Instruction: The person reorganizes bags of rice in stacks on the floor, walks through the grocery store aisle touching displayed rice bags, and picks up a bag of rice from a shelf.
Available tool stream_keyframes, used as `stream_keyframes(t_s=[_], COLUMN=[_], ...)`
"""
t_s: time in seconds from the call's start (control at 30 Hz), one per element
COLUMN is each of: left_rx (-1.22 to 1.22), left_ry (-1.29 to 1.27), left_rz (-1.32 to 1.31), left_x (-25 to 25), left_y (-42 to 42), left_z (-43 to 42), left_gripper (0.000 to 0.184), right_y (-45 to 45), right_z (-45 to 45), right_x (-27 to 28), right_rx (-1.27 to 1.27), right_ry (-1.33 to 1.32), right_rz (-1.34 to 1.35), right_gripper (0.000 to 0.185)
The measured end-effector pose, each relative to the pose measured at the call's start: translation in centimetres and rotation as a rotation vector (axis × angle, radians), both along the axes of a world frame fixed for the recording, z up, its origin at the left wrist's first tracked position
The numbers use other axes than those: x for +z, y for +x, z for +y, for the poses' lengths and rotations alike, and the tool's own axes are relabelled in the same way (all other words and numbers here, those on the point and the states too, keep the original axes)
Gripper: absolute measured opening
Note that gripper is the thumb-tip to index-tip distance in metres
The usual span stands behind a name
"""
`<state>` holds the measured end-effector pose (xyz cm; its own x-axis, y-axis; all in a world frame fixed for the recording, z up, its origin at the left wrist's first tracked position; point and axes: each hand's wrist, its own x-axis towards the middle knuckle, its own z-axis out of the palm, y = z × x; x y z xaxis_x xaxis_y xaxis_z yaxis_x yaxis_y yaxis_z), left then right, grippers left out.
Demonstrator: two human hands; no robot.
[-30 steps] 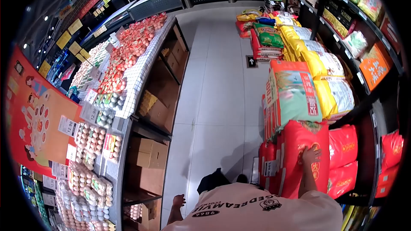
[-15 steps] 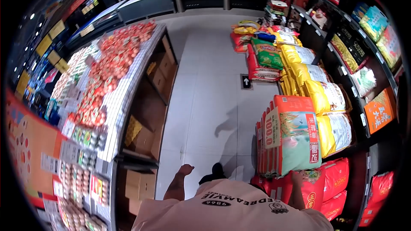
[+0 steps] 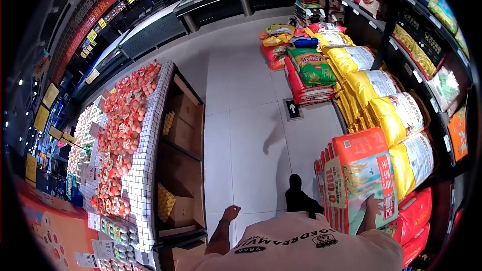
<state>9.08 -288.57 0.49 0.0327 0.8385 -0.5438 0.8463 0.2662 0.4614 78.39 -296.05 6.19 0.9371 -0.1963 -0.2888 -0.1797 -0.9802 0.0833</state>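
Observation:
My right hand [image 3: 373, 205] lies against the front of a large red and green rice bag [image 3: 357, 183], fingers spread out flat. That bag stands at the near end of a row of similar bags, on the right side of the aisle. My left hand [image 3: 231, 213] hangs free over the floor, its fingers curled in with nothing visible in them. It is nearest to the wooden display stand [image 3: 182, 170] on the left. Red bags [image 3: 415, 217] lie just to the right of and below my right hand.
Yellow bags [image 3: 399, 118] are piled along the right shelves, with a green bag [image 3: 311, 65] on red ones further on. Netted eggs [image 3: 120, 125] cover a checkered cloth [image 3: 150, 170] at left. Grey tiled floor [image 3: 241, 130] runs between, with an arrow sign [image 3: 292, 109]. Counters [image 3: 216, 0] stand behind.
My right hand has moved from beside the red bags up onto the rice bag's front. The view has shifted and tilted, and a dark-clad leg now shows further forward.

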Motion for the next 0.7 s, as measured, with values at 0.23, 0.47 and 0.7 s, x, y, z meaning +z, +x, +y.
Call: stream_keyframes(t_s=[0.23,0.47,0.7], left_rx=[0.039,0.631,0.24], left_ry=[-0.641,-0.279,0.053], left_rz=[0.025,-0.286,-0.217], left_x=[-2.9,4.0,-1.2], left_y=[-3.1,4.3,2.0], left_z=[-3.7,11.8,29.2], left_gripper=[0.027,0.029,0.035], right_y=[0.3,-3.0,-15.2], right_z=[23.6,49.8,63.0], right_x=[3.2,-2.5,6.5], right_rx=[0.264,1.102,1.369], right_ry=[0.005,0.576,0.847], right_rz=[0.07,0.219,0.291], right_gripper=[0.079,0.069,0.077])
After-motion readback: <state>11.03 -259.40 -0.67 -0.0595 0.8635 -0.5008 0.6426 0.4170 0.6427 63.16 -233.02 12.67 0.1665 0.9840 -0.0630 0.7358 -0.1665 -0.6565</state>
